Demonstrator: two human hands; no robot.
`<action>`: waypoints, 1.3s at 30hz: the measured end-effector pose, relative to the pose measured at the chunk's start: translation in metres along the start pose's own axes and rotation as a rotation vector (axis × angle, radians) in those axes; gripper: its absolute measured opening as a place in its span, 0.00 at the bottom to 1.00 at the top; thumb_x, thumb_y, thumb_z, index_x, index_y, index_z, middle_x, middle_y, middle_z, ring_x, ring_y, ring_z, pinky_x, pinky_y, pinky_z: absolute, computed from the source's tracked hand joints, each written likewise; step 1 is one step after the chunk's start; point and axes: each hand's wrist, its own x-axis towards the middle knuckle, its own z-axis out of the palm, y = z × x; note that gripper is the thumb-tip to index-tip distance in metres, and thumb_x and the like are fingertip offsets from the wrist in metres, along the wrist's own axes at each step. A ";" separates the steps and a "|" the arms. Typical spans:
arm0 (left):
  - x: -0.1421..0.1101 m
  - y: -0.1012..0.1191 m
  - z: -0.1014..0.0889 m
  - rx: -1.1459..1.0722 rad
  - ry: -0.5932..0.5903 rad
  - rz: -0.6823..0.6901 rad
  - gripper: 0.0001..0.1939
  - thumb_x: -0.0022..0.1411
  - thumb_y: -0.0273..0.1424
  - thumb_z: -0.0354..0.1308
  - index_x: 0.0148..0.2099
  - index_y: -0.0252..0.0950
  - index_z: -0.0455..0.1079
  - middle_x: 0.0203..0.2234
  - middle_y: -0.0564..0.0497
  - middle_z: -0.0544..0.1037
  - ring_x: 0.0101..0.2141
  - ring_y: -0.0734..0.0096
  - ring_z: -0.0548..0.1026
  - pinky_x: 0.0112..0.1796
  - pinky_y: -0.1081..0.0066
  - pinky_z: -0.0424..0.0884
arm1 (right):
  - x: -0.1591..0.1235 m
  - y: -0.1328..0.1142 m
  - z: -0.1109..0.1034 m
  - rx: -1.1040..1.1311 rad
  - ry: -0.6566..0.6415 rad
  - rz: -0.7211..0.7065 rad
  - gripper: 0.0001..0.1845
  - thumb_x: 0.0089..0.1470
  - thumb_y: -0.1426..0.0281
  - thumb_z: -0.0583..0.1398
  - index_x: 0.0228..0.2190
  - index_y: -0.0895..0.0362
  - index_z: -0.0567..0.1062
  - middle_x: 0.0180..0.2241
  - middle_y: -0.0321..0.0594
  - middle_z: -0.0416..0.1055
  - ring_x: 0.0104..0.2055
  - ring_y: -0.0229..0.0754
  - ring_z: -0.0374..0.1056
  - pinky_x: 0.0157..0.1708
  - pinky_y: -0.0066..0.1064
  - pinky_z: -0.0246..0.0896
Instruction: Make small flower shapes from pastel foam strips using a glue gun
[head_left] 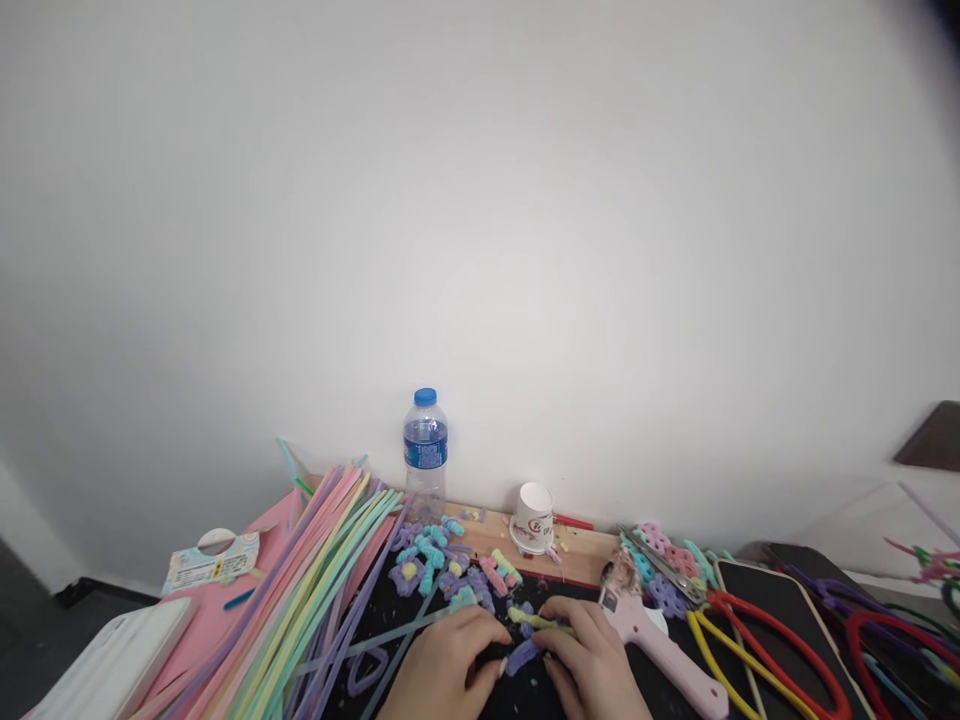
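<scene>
A small purple and yellow pipe cleaner piece lies between my two hands, low over the black work surface. The fingers of my right hand are bent round its right side and pinch it. My left hand is just left of it with curved fingers; a gap shows between finger and thumb, and their tips are close to the purple end. Pipe cleaner flowers and curls in purple, turquoise and pink are heaped just beyond my left hand. A pink glue gun with a browned nozzle end lies right of my right hand.
Long pastel pipe cleaners spread across the left. At the wall stand a water bottle and an upturned paper cup. Scissors with red and yellow handles lie right, by a black phone. A white box is far left.
</scene>
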 end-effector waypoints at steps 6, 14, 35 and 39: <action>0.003 0.002 0.003 0.010 -0.067 -0.050 0.13 0.49 0.22 0.58 0.38 0.40 0.73 0.34 0.53 0.75 0.32 0.70 0.71 0.34 0.75 0.63 | -0.002 0.001 0.000 -0.010 0.001 -0.025 0.18 0.45 0.82 0.56 0.35 0.51 0.75 0.39 0.42 0.71 0.41 0.45 0.68 0.37 0.34 0.66; 0.004 0.001 0.004 0.008 -0.076 -0.042 0.13 0.51 0.19 0.54 0.36 0.38 0.73 0.33 0.52 0.76 0.33 0.71 0.70 0.35 0.76 0.63 | -0.001 0.001 0.000 0.015 -0.010 -0.035 0.19 0.46 0.82 0.57 0.37 0.51 0.75 0.40 0.42 0.71 0.42 0.45 0.67 0.38 0.34 0.66; -0.005 0.003 0.008 0.003 0.020 -0.101 0.04 0.53 0.24 0.55 0.31 0.36 0.70 0.27 0.54 0.71 0.27 0.73 0.67 0.30 0.76 0.61 | -0.001 -0.014 -0.015 0.241 0.271 0.189 0.09 0.57 0.72 0.52 0.30 0.57 0.72 0.35 0.46 0.70 0.38 0.44 0.69 0.37 0.31 0.67; -0.007 0.004 0.008 -0.004 0.057 -0.075 0.04 0.57 0.27 0.54 0.33 0.37 0.69 0.27 0.53 0.70 0.26 0.73 0.67 0.29 0.75 0.61 | 0.000 -0.017 -0.019 0.273 0.306 0.224 0.10 0.57 0.70 0.51 0.27 0.56 0.70 0.34 0.45 0.69 0.38 0.44 0.68 0.36 0.31 0.66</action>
